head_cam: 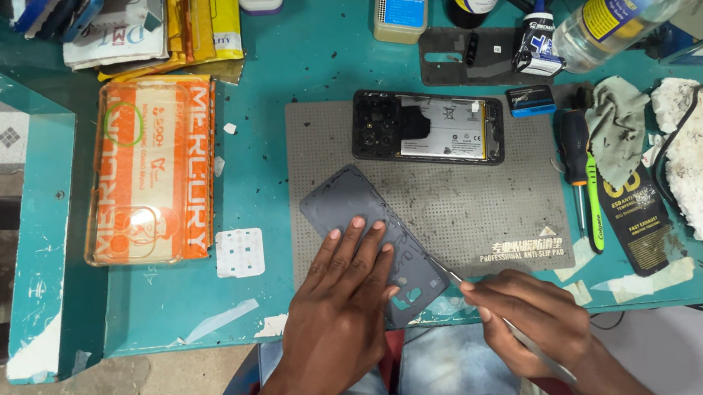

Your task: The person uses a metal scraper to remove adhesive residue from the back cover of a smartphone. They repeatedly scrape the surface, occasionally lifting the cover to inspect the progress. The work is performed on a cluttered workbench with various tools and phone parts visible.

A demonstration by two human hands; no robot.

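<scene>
Our left fingers (355, 245) lie flat and spread on the cover (374, 243), pinning it. Its long axis runs up-left from them. Our right hand (528, 318) pinches a pick (504, 321), tip at the cover's near-right edge, just beside the left fingertips.

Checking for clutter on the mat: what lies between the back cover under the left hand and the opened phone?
Only bare grey mat between back cover and opened phone, in the head view.
</scene>
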